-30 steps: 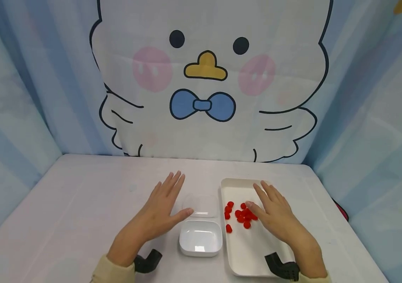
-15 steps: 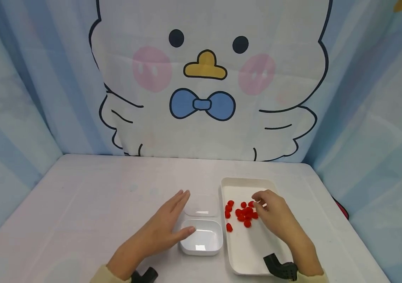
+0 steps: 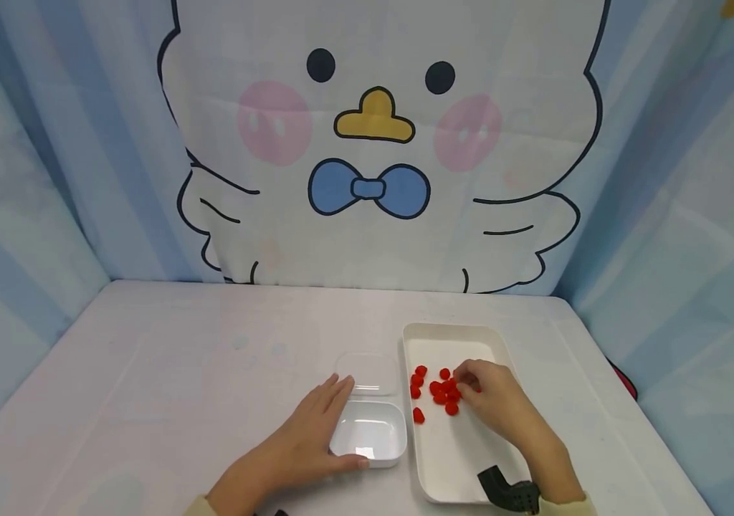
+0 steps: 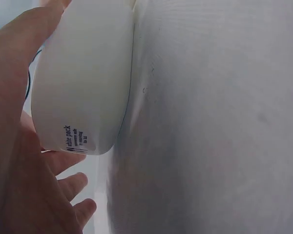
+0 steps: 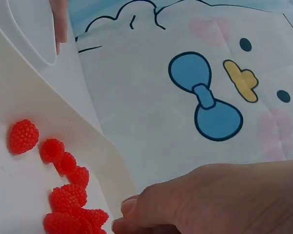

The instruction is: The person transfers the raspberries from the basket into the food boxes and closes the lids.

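Observation:
In the head view my left hand [image 3: 302, 437] lies along the left side of a small white plastic container [image 3: 368, 433], thumb at its front and fingers fairly straight. The left wrist view shows the container's printed side wall [image 4: 83, 78] close against this hand. Over the white tray [image 3: 457, 459], my right hand [image 3: 496, 401] has thumb and forefinger close together at the right of a cluster of red raspberries [image 3: 441, 390]. The right wrist view has the fingertips beside raspberries [image 5: 68, 197]; whether one is pinched is hidden.
A clear plastic lid [image 3: 367, 373] lies directly behind the container. More raspberries [image 3: 417, 380] line the tray's left wall. A printed curtain [image 3: 367, 251] stands behind the white table [image 3: 167, 373].
My left hand has come down and forward-right from above the table to the container's side. My right hand has lowered to the raspberries, its spread fingers drawing together.

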The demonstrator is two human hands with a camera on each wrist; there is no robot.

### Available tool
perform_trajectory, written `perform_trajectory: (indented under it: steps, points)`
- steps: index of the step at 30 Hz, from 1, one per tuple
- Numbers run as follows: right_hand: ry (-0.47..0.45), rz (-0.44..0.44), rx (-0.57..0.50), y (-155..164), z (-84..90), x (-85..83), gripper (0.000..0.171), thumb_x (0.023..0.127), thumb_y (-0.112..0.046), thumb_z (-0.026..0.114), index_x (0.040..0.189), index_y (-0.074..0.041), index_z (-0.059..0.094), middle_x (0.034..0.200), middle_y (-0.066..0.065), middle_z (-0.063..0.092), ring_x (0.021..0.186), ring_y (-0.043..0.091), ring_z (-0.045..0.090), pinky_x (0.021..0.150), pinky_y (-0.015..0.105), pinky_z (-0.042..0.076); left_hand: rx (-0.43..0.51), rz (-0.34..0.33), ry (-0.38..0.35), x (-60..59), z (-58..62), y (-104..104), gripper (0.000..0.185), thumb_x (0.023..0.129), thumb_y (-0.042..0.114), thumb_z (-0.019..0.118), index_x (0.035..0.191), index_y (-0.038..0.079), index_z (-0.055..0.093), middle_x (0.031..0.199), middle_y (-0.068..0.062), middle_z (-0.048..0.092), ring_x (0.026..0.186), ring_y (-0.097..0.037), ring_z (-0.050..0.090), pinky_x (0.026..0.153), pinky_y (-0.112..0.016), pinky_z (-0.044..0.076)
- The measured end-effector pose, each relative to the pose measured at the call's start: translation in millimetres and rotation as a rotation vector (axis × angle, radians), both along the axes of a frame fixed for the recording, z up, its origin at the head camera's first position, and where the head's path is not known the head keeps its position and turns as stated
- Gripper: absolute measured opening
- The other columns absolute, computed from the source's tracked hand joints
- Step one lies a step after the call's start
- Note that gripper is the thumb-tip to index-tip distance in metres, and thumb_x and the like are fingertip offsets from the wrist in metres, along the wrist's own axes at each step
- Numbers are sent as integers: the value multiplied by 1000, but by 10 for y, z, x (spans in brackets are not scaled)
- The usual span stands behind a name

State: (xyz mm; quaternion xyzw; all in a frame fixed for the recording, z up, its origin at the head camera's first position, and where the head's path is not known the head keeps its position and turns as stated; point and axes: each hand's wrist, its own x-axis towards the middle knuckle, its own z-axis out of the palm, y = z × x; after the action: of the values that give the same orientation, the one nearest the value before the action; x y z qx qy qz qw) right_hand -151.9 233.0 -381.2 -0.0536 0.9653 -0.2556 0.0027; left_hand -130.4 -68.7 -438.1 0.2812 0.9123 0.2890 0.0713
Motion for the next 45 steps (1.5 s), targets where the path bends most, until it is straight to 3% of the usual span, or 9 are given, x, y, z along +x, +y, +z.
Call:
perform_trajectory:
  steps: [4,12,16,29,37,45]
  points:
    - [-32,1,0,-28,-11,17,11,88,-2,69,98,-5,70,92,4,70,82,15,59,81,36,60,-30,2,26,20,-6,22,110,79,71,65,156,2,23,162,-13,28,152,-34,20,122,-56,24]
    - [-79,14,12,-95,-52,23,13,85,2,69,93,-7,70,87,2,67,80,15,57,77,32,60,-175,16,94,81,69,87,103,86,69,55,156,1,23,164,-14,23,154,-32,15,125,-53,17]
    - [-84,17,16,-125,-74,27,14,83,3,70,91,-8,71,85,1,66,80,15,56,77,32,59,-209,28,89,89,71,102,102,86,68,56,157,2,21,165,-12,22,155,-30,15,125,-52,17]
    - [-81,36,77,-204,-97,47,19,78,4,77,88,-10,69,80,0,64,75,15,54,75,32,59,-208,25,86,81,29,88,101,87,69,55,158,6,20,165,-9,22,154,-28,16,125,-53,15]
    - [-46,81,148,-241,-116,43,22,79,2,77,77,-13,62,71,-3,53,70,14,48,65,26,47,-225,26,63,53,47,100,102,86,71,53,158,7,18,166,-8,20,155,-27,15,125,-53,14]
    - [-58,71,130,-264,-119,50,22,78,3,78,78,-13,63,72,-3,55,71,14,49,68,27,51,-211,22,67,66,42,88,101,87,68,56,158,5,19,166,-9,21,155,-27,16,125,-52,15]
